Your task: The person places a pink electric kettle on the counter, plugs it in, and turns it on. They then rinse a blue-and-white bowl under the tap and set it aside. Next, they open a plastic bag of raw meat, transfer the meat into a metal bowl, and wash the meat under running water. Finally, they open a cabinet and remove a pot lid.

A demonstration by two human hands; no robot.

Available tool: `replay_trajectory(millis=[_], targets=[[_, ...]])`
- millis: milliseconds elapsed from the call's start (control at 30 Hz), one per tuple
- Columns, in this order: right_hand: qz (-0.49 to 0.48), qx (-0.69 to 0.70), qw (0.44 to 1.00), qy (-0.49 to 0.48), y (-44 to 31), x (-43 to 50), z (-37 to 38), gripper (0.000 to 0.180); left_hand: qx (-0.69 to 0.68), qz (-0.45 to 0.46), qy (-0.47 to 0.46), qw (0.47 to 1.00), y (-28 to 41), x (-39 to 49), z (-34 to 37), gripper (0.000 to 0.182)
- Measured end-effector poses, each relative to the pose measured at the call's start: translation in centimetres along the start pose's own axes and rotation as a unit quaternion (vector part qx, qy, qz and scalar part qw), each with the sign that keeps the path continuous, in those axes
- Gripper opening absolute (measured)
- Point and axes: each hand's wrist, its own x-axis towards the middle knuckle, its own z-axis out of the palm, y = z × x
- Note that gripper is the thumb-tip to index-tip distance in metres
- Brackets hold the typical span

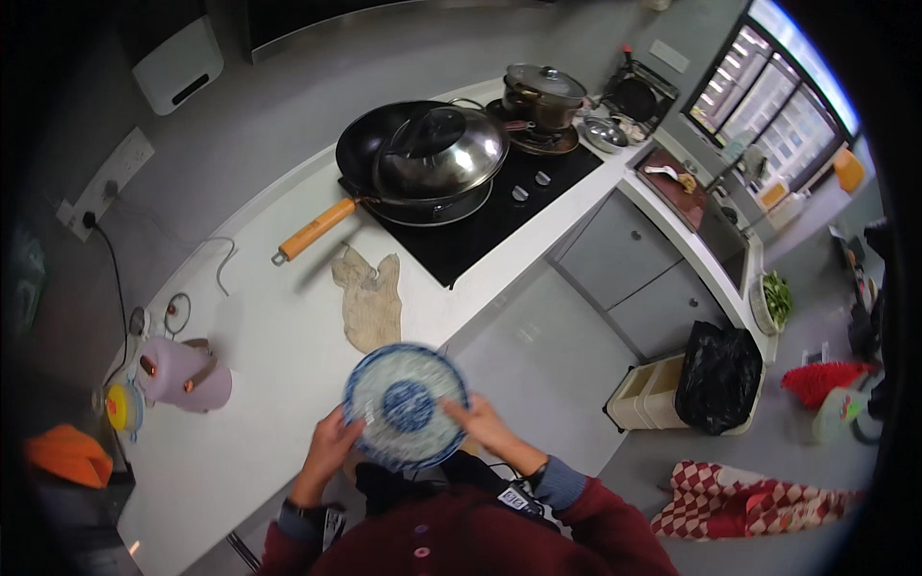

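Observation:
In front of my body I hold a blue-and-white patterned plate (407,367), its patterned face turned up towards me. My left hand (330,441) grips the rim on the left, thumb over the edge. On the right, my right hand (486,425) has its thumb on the plate's face and its fingers hidden beneath. Just beyond the plate, a beige cloth (369,302) lies flat on the white countertop (288,345).
A wok (360,140) with a leaning steel lid (461,162) sits on the black cooktop (461,248), its wooden handle (315,229) jutting left. A lidded pot (544,93) stands behind. A lilac kettle (184,374) is at left, a black-bagged bin (720,378) at right.

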Motion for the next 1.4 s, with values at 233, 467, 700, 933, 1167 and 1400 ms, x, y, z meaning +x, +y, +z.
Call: replay_trajectory(millis=[233,467,700,933,1167,1400], targets=[[-0.003,0.163,0.965,0.207,0.9,-5.1,-11.3,0.034,0.474,0.175,0.158,0.848,-0.2,15.2,1.6,0.058],[0.028,0.161,0.929,0.332,3.2,-10.3,-11.1,0.033,0.555,0.177,0.263,0.769,-0.6,27.6,2.0,0.066],[0.051,0.181,0.909,0.372,3.3,-9.5,-9.6,0.033,0.621,0.286,0.207,0.7,-2.4,28.6,-4.6,0.054],[0.042,0.224,0.881,0.415,3.1,-8.0,-9.8,0.037,0.605,0.121,0.35,0.704,-3.4,27.0,-13.9,0.051],[0.028,0.271,0.842,0.465,4.1,-8.6,-15.5,0.039,0.631,-0.023,0.343,0.695,-2.8,27.3,-13.7,0.049],[0.003,0.301,0.817,0.492,4.1,-7.9,-27.2,0.039,0.618,0.125,0.334,0.701,0.7,25.6,0.4,0.039]])
